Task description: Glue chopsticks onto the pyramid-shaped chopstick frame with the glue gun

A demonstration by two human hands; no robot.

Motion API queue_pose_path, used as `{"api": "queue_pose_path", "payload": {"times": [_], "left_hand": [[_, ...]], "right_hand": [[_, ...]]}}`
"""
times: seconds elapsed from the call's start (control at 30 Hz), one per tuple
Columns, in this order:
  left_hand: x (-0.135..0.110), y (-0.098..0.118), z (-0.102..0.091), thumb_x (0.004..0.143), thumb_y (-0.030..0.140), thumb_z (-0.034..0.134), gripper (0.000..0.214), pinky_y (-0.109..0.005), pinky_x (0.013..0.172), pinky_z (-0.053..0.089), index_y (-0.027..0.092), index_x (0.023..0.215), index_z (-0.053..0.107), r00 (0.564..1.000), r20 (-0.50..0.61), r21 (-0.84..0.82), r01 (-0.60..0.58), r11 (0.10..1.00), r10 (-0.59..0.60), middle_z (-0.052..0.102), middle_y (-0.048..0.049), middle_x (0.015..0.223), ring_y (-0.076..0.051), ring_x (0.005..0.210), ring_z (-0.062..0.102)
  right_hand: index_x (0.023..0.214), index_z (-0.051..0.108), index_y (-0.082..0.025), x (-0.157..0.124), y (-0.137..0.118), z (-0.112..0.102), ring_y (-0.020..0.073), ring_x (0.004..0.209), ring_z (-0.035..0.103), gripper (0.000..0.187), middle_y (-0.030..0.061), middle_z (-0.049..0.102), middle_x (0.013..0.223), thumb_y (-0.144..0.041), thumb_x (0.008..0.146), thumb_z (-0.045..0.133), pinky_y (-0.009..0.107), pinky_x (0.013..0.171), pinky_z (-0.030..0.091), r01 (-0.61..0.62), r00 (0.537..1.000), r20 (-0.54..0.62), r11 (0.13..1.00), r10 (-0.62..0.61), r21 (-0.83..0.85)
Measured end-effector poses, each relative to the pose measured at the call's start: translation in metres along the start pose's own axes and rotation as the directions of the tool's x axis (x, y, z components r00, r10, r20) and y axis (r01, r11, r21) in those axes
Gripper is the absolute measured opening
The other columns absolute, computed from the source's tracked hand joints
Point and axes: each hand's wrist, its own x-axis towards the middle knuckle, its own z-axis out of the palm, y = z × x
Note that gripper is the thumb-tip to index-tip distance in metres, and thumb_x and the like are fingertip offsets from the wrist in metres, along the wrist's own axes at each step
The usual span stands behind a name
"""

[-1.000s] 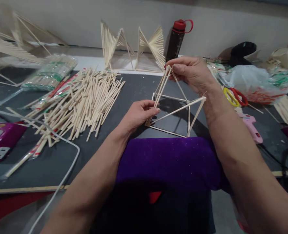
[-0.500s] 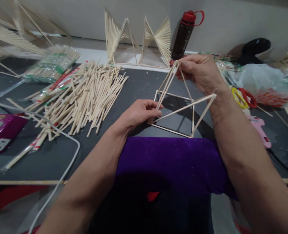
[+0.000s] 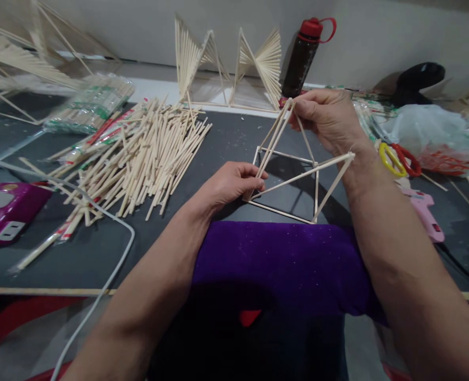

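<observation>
Left hand (image 3: 231, 185) pinches stick frame (image 3: 297, 179) base corner (right hand (image 3: 329, 119) pinches its apex)

Pale matt wooden stick frame (image 3: 297, 174) — dark matt table (image 3: 226, 137), purple velvety cloth (image 3: 277, 259)

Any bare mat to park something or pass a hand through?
Free: mat between stick pile and stick frame; front-left mat around the white cable, short of the purple cloth. Crowded: right of the right hand, with scissors, pink glue gun, plastic bag.
</observation>
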Motion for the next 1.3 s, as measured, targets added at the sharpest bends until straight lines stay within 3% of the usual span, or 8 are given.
{"api": "queue_pose_path", "payload": {"times": [0.23,0.53,0.77,1.07,1.3], "left_hand": [[0.001,-0.001,-0.001,0.076,0.007,0.065,0.016,-0.023,0.049,0.036,0.010,0.092,0.070,1.000,0.002,0.003,-0.004,1.000,0.004,0.066,-0.0030,0.069,-0.004,0.045,0.041],[0.000,-0.003,0.000,0.078,0.007,0.063,0.015,-0.023,0.049,0.035,0.010,0.091,0.070,1.000,-0.004,0.002,-0.011,1.000,0.011,0.066,-0.0038,0.069,-0.005,0.045,0.043],[-0.004,0.002,-0.009,0.078,0.017,0.068,0.018,-0.022,0.050,0.035,0.011,0.095,0.071,0.999,0.034,0.057,0.026,0.998,-0.028,0.071,-0.0065,0.080,-0.006,0.052,0.050],[-0.006,0.002,-0.027,0.066,0.011,0.075,0.035,-0.021,0.048,0.031,0.011,0.101,0.069,0.982,0.153,0.121,0.088,0.989,-0.106,0.072,-0.0078,0.086,-0.009,0.060,0.057],[-0.003,-0.007,-0.030,0.063,0.005,0.070,0.036,-0.022,0.062,0.040,0.014,0.099,0.069,0.966,0.258,0.217,-0.064,0.974,0.006,0.064,0.0012,0.078,-0.008,0.065,0.055]], "right_hand": [[0.072,0.075,-0.012,0.000,0.000,0.000,0.0116,0.064,0.062,0.025,0.0048,0.069,0.068,-0.035,0.071,0.086,0.021,0.055,0.050,0.017,1.000,0.002,1.000,-0.017,-0.002],[0.075,0.074,-0.012,0.000,0.002,-0.002,0.0108,0.066,0.064,0.023,0.0056,0.072,0.076,-0.032,0.075,0.083,0.022,0.060,0.053,-0.011,1.000,-0.022,0.999,0.010,-0.050],[0.075,0.076,-0.013,0.000,0.005,-0.004,0.0132,0.066,0.065,0.021,0.0062,0.071,0.071,-0.030,0.072,0.086,0.022,0.057,0.053,0.013,1.000,-0.013,1.000,-0.013,-0.002],[0.075,0.076,-0.014,-0.004,0.003,-0.004,0.0100,0.060,0.063,0.022,0.0033,0.071,0.071,-0.034,0.072,0.085,0.020,0.055,0.051,0.005,1.000,-0.018,1.000,-0.005,-0.013],[0.074,0.076,-0.012,-0.005,0.002,-0.003,0.0108,0.060,0.062,0.017,0.0065,0.071,0.074,-0.028,0.076,0.082,0.022,0.055,0.050,-0.002,1.000,-0.012,1.000,0.002,-0.006]]}}
